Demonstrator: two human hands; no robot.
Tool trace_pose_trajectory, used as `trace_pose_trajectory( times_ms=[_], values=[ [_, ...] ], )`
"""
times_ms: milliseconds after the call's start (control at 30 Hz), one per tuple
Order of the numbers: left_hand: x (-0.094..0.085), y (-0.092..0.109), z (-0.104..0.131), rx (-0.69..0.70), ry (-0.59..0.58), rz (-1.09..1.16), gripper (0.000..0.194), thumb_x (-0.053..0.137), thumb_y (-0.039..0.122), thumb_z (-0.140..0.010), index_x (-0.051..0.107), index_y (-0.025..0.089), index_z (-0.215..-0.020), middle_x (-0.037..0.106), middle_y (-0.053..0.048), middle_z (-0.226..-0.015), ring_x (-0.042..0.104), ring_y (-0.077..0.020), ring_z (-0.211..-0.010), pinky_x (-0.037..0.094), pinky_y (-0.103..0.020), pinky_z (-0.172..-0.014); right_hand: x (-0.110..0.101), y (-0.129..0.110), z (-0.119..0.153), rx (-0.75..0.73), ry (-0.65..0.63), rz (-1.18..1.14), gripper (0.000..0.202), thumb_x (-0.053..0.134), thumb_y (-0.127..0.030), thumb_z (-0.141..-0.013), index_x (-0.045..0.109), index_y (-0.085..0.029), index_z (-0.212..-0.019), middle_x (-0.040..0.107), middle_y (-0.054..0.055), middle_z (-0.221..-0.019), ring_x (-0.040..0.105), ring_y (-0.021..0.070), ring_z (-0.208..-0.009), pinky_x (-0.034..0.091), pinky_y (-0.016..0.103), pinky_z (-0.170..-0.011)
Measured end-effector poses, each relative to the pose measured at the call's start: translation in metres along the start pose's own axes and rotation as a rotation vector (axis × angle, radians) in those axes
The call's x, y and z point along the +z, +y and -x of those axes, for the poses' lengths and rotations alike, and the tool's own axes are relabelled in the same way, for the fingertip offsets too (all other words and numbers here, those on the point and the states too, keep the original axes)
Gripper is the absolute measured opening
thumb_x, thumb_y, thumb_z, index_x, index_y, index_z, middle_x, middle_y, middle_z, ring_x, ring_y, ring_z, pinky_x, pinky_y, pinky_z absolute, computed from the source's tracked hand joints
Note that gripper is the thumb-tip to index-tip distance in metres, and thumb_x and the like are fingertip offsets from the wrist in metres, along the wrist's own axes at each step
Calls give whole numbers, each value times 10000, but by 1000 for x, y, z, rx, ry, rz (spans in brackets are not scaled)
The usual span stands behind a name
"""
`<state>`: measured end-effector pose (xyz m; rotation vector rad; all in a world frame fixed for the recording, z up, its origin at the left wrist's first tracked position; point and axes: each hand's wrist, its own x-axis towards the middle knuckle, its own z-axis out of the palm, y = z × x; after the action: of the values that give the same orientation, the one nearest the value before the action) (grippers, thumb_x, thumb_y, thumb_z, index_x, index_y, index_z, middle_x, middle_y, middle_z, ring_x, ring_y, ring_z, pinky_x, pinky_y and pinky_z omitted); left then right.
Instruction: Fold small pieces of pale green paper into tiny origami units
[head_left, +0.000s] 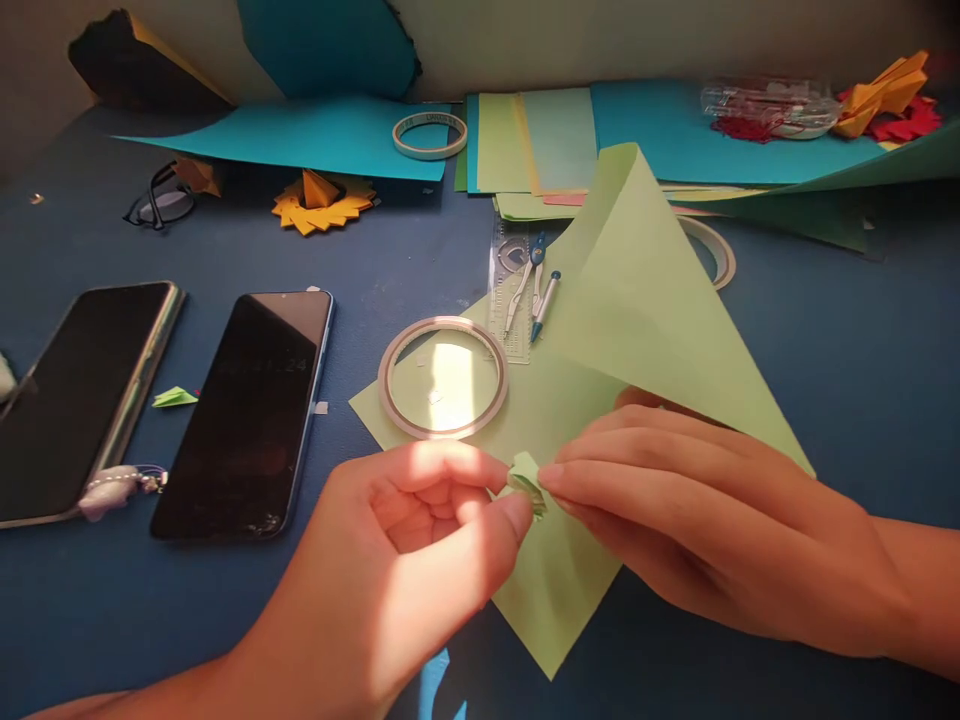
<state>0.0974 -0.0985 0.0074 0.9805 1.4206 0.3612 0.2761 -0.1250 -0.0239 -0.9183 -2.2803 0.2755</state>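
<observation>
Between thumb and forefinger, my left hand (pixel 427 550) pinches a small folded piece of light green paper (pixel 527 478). From the other side, the fingertips of my right hand (pixel 720 510) touch the same piece, thumb mostly hidden beneath. Under both hands lies a large light green paper sheet (pixel 555 610), its far right part curled up and over. A roll of double-sided tape (pixel 387 385) rests flat on that sheet, just beyond my left hand. A clear ruler (pixel 499 250), a compass (pixel 536 252) and a small pen-like tool (pixel 548 300) sit behind the roll.
Two phones (pixel 247 420) (pixel 97 370) lie on the left, with a small green paper fold (pixel 175 397) between them. Eyeglasses (pixel 154 200), an orange paper flower (pixel 322 205), another tape roll (pixel 430 152) and coloured sheets (pixel 652 130) line the back. Blue scraps (pixel 433 680) are near the front edge.
</observation>
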Motion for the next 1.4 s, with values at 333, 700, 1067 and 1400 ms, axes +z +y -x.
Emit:
trace_pose_trajectory(
  times_ms=[333, 700, 1067, 1400],
  values=[
    [0, 0, -4, -120, -83, 158, 172, 706, 184, -505, 584, 160, -624, 437, 80, -344, 349, -41, -322, 235, -135, -308, -2, -7, 9, -88, -16, 220, 198, 496, -129, -823, 609, -127, -985, 687, 76, -895, 616, 198, -841, 495, 363, -669],
    [1, -2, -5, -116, -98, 180, 155, 689, 175, -513, 598, 157, -637, 454, 83, -335, 349, -36, -323, 250, -132, -319, -6, -7, -1, -132, -5, 210, 90, 567, -151, -789, 648, -180, -814, 691, 45, -753, 637, 166, -685, 479, 305, -517],
    [0, -6, -1, -38, -112, 168, 151, 712, 226, -572, 579, 154, -578, 497, 44, -353, 378, -53, -324, 263, -145, -309, 15, -10, 0, -185, 166, 213, 86, 559, -105, -737, 627, -71, -777, 664, 79, -582, 597, 176, -532, 427, 327, -420],
    [-5, -7, 6, 51, -189, 152, 129, 633, 283, -692, 674, 168, -650, 644, -13, -569, 405, -48, -382, 354, -145, -372, 2, -8, -4, -13, 41, -23, 229, 501, -52, -738, 577, -93, -950, 614, 57, -619, 548, 140, -525, 417, 307, -470]
  ],
)
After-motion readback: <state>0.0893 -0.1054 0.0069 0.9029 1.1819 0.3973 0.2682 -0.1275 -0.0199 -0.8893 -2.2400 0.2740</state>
